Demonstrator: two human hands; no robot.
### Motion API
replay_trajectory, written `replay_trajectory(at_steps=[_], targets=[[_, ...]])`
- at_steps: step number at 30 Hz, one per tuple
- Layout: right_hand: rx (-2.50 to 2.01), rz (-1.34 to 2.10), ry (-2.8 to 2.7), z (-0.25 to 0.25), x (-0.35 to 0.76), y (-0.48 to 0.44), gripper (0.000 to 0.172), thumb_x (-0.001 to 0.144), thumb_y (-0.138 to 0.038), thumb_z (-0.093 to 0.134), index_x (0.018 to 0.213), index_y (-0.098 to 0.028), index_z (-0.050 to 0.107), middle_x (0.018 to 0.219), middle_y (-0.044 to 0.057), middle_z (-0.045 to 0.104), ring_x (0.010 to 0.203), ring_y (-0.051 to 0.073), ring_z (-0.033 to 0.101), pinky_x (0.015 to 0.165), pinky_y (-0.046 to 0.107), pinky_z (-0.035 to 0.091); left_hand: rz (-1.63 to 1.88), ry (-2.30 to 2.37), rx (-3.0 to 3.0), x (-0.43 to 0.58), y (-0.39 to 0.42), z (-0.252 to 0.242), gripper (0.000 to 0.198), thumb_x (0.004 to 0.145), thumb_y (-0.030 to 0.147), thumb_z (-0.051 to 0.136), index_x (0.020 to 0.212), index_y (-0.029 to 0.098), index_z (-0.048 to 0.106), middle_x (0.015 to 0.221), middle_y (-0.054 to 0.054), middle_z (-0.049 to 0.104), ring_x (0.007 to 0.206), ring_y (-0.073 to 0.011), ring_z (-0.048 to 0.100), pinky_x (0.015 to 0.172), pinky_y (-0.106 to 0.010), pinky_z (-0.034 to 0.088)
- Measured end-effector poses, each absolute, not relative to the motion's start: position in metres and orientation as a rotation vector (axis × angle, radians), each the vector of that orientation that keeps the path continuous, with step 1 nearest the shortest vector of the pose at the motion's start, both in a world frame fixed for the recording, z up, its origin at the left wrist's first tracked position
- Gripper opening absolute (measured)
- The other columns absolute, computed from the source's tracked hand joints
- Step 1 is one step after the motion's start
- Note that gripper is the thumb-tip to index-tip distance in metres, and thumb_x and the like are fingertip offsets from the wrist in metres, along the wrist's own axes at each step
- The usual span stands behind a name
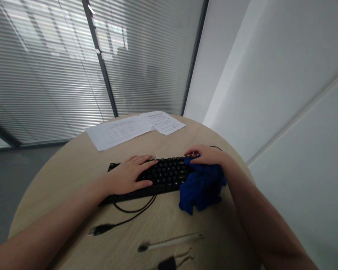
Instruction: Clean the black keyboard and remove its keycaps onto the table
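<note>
A black keyboard (pixel 166 174) lies across the middle of a round wooden table (pixel 73 168). My left hand (pixel 129 176) rests flat on the keyboard's left half, fingers stretched out over the keys. My right hand (pixel 205 154) is at the keyboard's right end, fingers curled onto a crumpled blue cloth (pixel 201 187) that covers that end and spills onto the table. The keyboard's black cable (pixel 129 215) loops toward me and ends in a loose USB plug (pixel 97 229).
Two white paper sheets (pixel 121 131) (pixel 165 122) lie at the table's far side. Near the front edge lie a slim white brush-like tool (pixel 171 242) and a small black object (pixel 167 263). Blinds behind glass stand beyond the table, and a white wall rises at right.
</note>
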State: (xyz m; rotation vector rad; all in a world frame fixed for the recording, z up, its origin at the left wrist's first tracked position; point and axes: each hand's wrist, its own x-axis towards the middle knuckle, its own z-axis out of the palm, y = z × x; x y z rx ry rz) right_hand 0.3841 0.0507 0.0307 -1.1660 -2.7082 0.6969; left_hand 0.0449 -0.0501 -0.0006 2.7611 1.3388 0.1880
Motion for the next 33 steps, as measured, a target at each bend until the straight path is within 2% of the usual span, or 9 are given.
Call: replay_trajectory(at_steps=[3,6,8,11,13,17,19,25,33], targets=[[-1.170,0.616,-2.757,0.032,0.381,0.049,0.034,0.074,-0.019,0.071,0.108,-0.020,0.072,0.095,0.005,0.069,0.085,0.019,0.062,0.075,0.030,0.048,0.208,1.340,2.759,0.043,-0.050,-0.002,0.071,0.091,0.063,0.048,0.151,0.025,0.039,0.154,-0.014,0.041,0.139,-0.0324,0.042,0.114,-0.049,0.031],[-1.275,0.498,-2.693,0.030,0.372,0.046,0.018,0.078,-0.016,0.064,0.093,-0.018,0.072,0.083,0.003,0.068,0.075,0.017,0.060,0.067,0.028,0.044,0.209,1.340,2.752,0.043,-0.050,-0.002,0.072,0.091,0.063,0.048,0.151,0.024,0.040,0.154,-0.014,0.042,0.138,-0.0326,0.042,0.114,-0.049,0.032],[-1.315,0.401,-2.639,0.027,0.365,0.045,0.014,0.080,-0.016,0.060,0.089,-0.018,0.071,0.078,0.003,0.067,0.072,0.016,0.059,0.065,0.027,0.042,0.215,1.339,2.750,0.044,-0.050,-0.002,0.072,0.091,0.064,0.047,0.150,0.024,0.040,0.154,-0.014,0.042,0.138,-0.0328,0.042,0.114,-0.049,0.032],[-1.312,0.328,-2.639,0.027,0.363,0.044,0.014,0.083,-0.016,0.059,0.089,-0.018,0.071,0.080,0.003,0.068,0.074,0.016,0.060,0.067,0.027,0.043,0.225,1.350,2.748,0.045,-0.050,-0.003,0.073,0.090,0.066,0.047,0.150,0.025,0.040,0.154,-0.014,0.042,0.138,-0.0329,0.043,0.114,-0.049,0.031],[-1.253,0.347,-2.713,0.031,0.368,0.042,0.013,0.083,-0.021,0.063,0.092,-0.018,0.072,0.087,0.005,0.070,0.081,0.018,0.062,0.074,0.029,0.045,0.230,1.349,2.743,0.045,-0.050,-0.004,0.073,0.090,0.067,0.047,0.150,0.025,0.040,0.154,-0.014,0.042,0.137,-0.0330,0.043,0.113,-0.049,0.031],[-1.097,0.406,-2.859,0.039,0.378,0.032,0.028,0.078,-0.026,0.073,0.105,-0.019,0.071,0.107,0.007,0.069,0.100,0.022,0.061,0.090,0.035,0.046,0.259,1.329,2.718,0.047,-0.050,-0.004,0.074,0.089,0.067,0.048,0.149,0.024,0.043,0.153,-0.016,0.043,0.136,-0.0343,0.045,0.112,-0.050,0.032],[-1.099,0.383,-2.867,0.039,0.379,0.026,0.029,0.077,-0.023,0.073,0.106,-0.019,0.071,0.107,0.007,0.068,0.100,0.022,0.062,0.090,0.035,0.046,0.278,1.327,2.706,0.048,-0.050,-0.005,0.075,0.088,0.068,0.048,0.149,0.024,0.043,0.153,-0.016,0.043,0.136,-0.0347,0.045,0.112,-0.050,0.031],[-1.262,0.270,-2.811,0.023,0.380,0.021,0.014,0.085,-0.022,0.065,0.096,-0.020,0.073,0.089,0.005,0.070,0.081,0.019,0.063,0.076,0.032,0.048,0.310,1.335,2.686,0.048,-0.046,-0.011,0.080,0.085,0.072,0.047,0.149,0.025,0.042,0.153,-0.016,0.043,0.136,-0.0348,0.044,0.112,-0.047,0.027],[-1.280,-0.102,-2.793,0.020,0.364,0.019,0.025,0.095,-0.023,0.053,0.109,-0.019,0.073,0.104,0.010,0.068,0.095,0.021,0.062,0.085,0.033,0.047,0.334,1.339,2.658,0.051,-0.048,-0.010,0.078,0.085,0.070,0.049,0.148,0.025,0.044,0.152,-0.017,0.044,0.134,-0.0366,0.044,0.110,-0.048,0.027]])
